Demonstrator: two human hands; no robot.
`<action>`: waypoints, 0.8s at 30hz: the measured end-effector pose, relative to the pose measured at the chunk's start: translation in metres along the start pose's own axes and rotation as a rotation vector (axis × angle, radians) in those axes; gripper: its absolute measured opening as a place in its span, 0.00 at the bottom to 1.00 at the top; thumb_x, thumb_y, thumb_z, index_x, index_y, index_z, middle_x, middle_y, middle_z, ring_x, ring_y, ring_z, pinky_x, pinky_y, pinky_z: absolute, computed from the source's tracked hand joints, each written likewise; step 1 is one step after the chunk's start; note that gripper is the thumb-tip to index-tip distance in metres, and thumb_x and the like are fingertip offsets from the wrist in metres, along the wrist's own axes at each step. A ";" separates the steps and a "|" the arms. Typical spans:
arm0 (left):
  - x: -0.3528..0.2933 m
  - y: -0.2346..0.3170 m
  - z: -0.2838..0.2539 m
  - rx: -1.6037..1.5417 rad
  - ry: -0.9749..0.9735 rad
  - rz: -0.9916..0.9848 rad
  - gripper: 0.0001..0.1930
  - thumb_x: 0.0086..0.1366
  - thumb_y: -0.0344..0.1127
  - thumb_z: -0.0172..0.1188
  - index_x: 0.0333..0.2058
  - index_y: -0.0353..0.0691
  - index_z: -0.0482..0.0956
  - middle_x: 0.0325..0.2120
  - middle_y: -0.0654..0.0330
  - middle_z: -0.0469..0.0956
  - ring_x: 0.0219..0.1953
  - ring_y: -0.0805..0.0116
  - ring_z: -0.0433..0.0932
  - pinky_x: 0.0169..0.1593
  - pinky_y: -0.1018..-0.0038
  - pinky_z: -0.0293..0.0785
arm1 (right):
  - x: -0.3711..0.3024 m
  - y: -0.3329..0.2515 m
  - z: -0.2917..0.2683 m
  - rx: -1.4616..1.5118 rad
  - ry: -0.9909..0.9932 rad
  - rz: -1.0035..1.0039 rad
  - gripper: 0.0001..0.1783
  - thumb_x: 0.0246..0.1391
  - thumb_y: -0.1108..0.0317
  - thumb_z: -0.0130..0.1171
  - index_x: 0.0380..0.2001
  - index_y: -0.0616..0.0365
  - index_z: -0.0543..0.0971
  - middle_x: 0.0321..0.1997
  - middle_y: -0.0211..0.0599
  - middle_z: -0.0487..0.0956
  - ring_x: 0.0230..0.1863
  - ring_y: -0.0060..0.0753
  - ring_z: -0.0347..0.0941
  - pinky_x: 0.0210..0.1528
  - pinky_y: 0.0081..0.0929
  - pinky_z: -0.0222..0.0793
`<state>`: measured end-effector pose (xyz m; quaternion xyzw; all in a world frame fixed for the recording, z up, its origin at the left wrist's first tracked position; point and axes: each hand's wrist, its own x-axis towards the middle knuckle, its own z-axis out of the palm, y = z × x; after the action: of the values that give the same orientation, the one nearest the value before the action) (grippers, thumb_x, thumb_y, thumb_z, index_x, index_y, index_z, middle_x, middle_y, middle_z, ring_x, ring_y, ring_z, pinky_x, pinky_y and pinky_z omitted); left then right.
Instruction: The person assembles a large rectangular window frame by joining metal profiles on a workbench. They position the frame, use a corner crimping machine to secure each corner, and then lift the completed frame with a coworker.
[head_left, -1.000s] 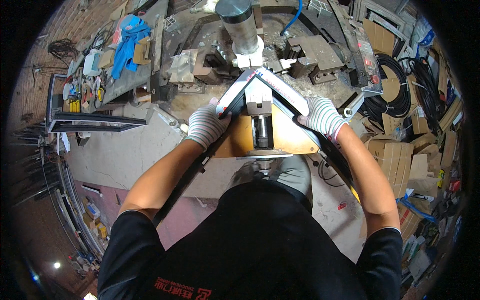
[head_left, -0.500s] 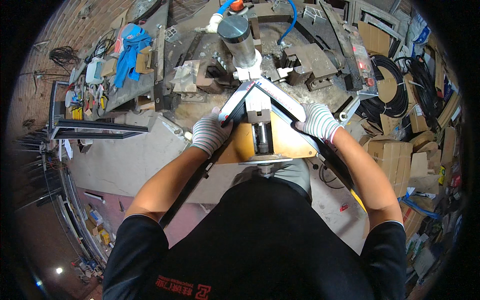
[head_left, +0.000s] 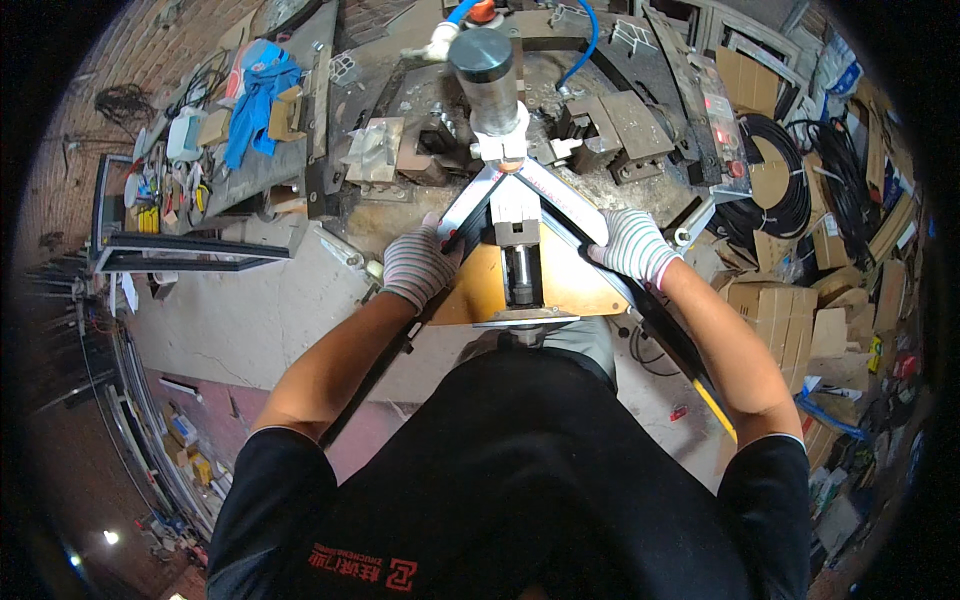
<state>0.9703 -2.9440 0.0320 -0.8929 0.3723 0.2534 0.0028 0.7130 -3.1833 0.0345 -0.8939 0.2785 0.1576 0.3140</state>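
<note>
A: Since the earlier frame, both gloved hands are seen shifted slightly farther in along the mitred frame bars (head_left: 560,200).

B: The left hand (head_left: 418,265) and right hand (head_left: 632,245) are closed on the bars, which are best kept pressed flush at the corner under the press cylinder (head_left: 485,75). The orange bed (head_left: 575,285) is surrounded by a cluttered workshop.

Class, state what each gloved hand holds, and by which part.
Left hand grips the left frame bar mid-length; right hand grips the right frame bar below the corner joint.
</note>
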 end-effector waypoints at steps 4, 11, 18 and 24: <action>-0.004 -0.003 -0.003 0.009 0.033 0.084 0.27 0.69 0.56 0.62 0.55 0.40 0.76 0.37 0.44 0.88 0.41 0.43 0.88 0.48 0.52 0.83 | -0.003 -0.003 0.000 -0.053 0.018 -0.044 0.34 0.50 0.43 0.66 0.47 0.64 0.86 0.35 0.64 0.85 0.38 0.63 0.84 0.46 0.48 0.80; -0.007 -0.009 -0.004 -0.052 0.065 0.144 0.26 0.67 0.52 0.65 0.53 0.37 0.78 0.36 0.46 0.87 0.39 0.46 0.87 0.44 0.54 0.83 | 0.002 0.001 0.007 -0.082 0.019 -0.025 0.32 0.50 0.47 0.72 0.47 0.65 0.85 0.35 0.61 0.86 0.39 0.60 0.86 0.45 0.44 0.81; -0.010 -0.013 -0.002 -0.183 0.065 0.133 0.25 0.67 0.47 0.67 0.56 0.37 0.79 0.39 0.46 0.87 0.41 0.45 0.87 0.45 0.53 0.83 | 0.004 0.016 0.016 -0.009 0.011 -0.023 0.26 0.52 0.56 0.75 0.46 0.68 0.83 0.31 0.53 0.86 0.30 0.46 0.82 0.38 0.41 0.79; -0.011 -0.014 -0.003 -0.226 0.065 0.137 0.23 0.69 0.42 0.64 0.59 0.37 0.79 0.40 0.46 0.88 0.42 0.45 0.88 0.45 0.52 0.83 | 0.006 0.012 0.014 -0.090 -0.026 0.054 0.25 0.52 0.57 0.74 0.46 0.66 0.84 0.33 0.54 0.88 0.35 0.51 0.88 0.41 0.40 0.81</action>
<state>0.9745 -2.9267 0.0368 -0.8676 0.4016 0.2642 -0.1271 0.7094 -3.1845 0.0159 -0.8973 0.2909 0.1897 0.2725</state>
